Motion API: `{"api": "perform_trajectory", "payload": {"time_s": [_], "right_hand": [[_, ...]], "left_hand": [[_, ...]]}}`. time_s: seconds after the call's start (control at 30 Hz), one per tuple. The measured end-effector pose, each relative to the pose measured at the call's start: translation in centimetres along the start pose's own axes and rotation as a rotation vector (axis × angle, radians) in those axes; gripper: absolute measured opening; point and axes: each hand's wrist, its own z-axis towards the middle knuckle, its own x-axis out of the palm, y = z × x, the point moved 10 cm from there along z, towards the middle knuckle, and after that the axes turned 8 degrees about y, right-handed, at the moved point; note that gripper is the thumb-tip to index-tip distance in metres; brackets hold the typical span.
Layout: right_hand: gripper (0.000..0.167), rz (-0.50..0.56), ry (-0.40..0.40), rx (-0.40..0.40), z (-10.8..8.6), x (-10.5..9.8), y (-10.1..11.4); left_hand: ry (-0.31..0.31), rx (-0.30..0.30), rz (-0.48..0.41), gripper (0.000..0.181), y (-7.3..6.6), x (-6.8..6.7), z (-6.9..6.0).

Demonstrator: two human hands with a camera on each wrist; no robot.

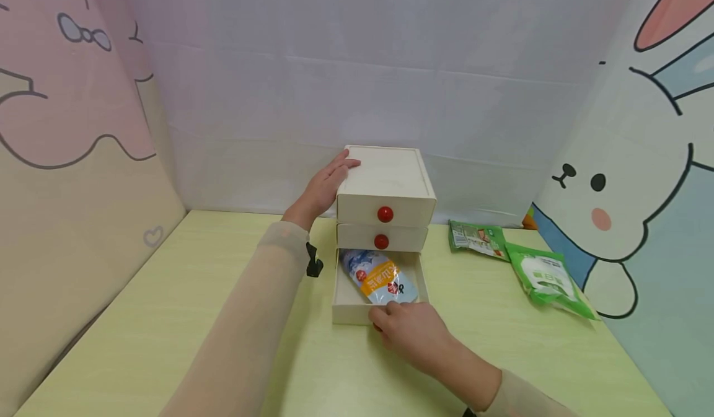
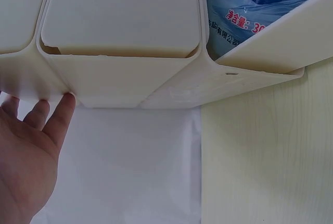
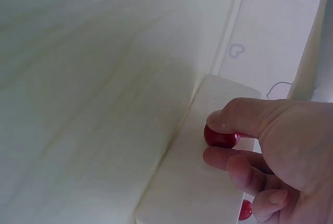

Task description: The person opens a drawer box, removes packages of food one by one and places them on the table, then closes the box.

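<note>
A white cabinet of three drawers (image 1: 387, 172) stands at the back of the table, its bottom drawer (image 1: 348, 313) pulled out. Inside that drawer lies a blue, white and orange packet (image 1: 382, 277), whose blue side also shows in the left wrist view. My left hand (image 1: 323, 188) rests against the cabinet's upper left side, fingers extended over the top edge. At the front of the bottom drawer, my right hand (image 1: 415, 333) pinches a round red knob (image 3: 221, 136) between thumb and forefinger. The upper two drawers are closed, each with a red knob.
Two green packets lie right of the cabinet: a darker one (image 1: 476, 240) farther back and a bright green and white one (image 1: 549, 280) nearer. A white cloth (image 1: 357, 82) hangs behind the pale green table (image 1: 223, 262). Panels with cartoon animals flank both sides.
</note>
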Motion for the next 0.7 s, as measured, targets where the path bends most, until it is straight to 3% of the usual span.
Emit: {"api": "perform_trajectory", "payload": {"time_s": [0.7], "right_hand": [[0.024, 0.015, -0.02, -0.013, -0.26, -0.18, 0.5]], "left_hand": [[-0.002, -0.005, -0.01, 0.054, 0.0, 0.07, -0.05]]}}
